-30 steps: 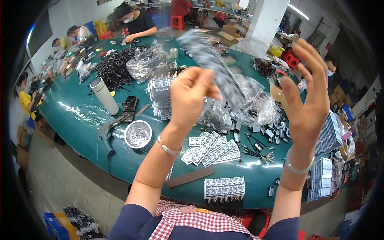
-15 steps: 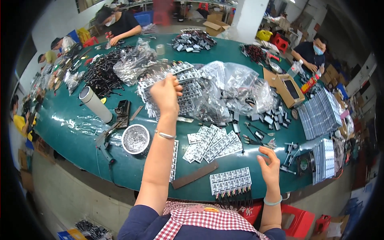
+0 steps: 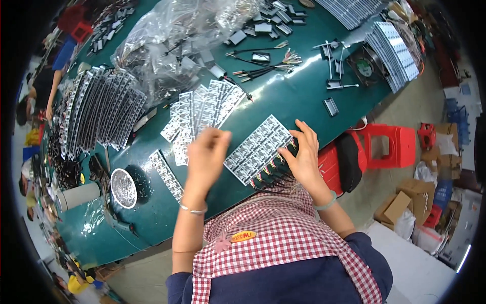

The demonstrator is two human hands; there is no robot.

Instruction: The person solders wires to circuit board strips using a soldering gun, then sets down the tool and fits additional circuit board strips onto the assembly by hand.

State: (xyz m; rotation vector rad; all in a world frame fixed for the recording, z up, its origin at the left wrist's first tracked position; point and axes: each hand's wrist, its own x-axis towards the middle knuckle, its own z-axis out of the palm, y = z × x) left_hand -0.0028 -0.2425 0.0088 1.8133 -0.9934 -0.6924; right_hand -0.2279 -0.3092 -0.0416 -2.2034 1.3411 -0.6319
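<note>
A white circuit-board panel [image 3: 259, 147] lies tilted on the green table in front of me, with several thin black wires [image 3: 276, 178] with coloured ends along its near edge. My right hand [image 3: 305, 159] rests at the panel's right end, fingers spread, thumb beside the wires. Over the table just left of the panel is my left hand [image 3: 207, 154], closed and blurred; anything in its fingertips is too small to make out. Beyond it, more white panels [image 3: 210, 104] lie fanned out. A narrow board strip [image 3: 166, 173] lies left of my left wrist.
A large stack of board panels [image 3: 101, 114] stands at left, near a white bowl [image 3: 113, 183], a teal-handled tool [image 3: 117, 222] and a grey flask [image 3: 78, 196]. Clear plastic bags [image 3: 167, 45] and loose cables [image 3: 268, 66] lie farther off. A red stool [image 3: 390, 147] stands at right.
My left hand has come back from the panel stack to beside the wired panel. My right hand has moved onto that panel's end. The view has turned and tipped down.
</note>
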